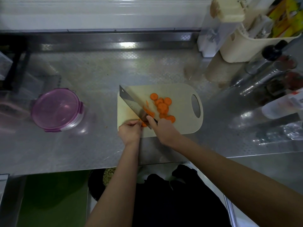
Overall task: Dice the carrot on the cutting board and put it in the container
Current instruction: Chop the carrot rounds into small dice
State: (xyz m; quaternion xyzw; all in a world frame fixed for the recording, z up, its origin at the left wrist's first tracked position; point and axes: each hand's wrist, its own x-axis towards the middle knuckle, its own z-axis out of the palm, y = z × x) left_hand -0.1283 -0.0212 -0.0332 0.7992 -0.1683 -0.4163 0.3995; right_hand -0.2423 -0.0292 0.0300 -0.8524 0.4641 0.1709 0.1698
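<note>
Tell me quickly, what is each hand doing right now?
Left hand: fingers curled, holding the carrot end on the cutting board.
Right hand: grips the cleaver by its handle.

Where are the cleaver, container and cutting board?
cleaver (pixel 133 102), head view, flat of blade.
container (pixel 56 108), head view, purple lid centre.
cutting board (pixel 179 95), head view, bare far surface.

Dim, soft-focus wide-angle view with bowed edges; overhead light glares on the steel counter.

Left hand and right hand are bare; the clothing is black.
</note>
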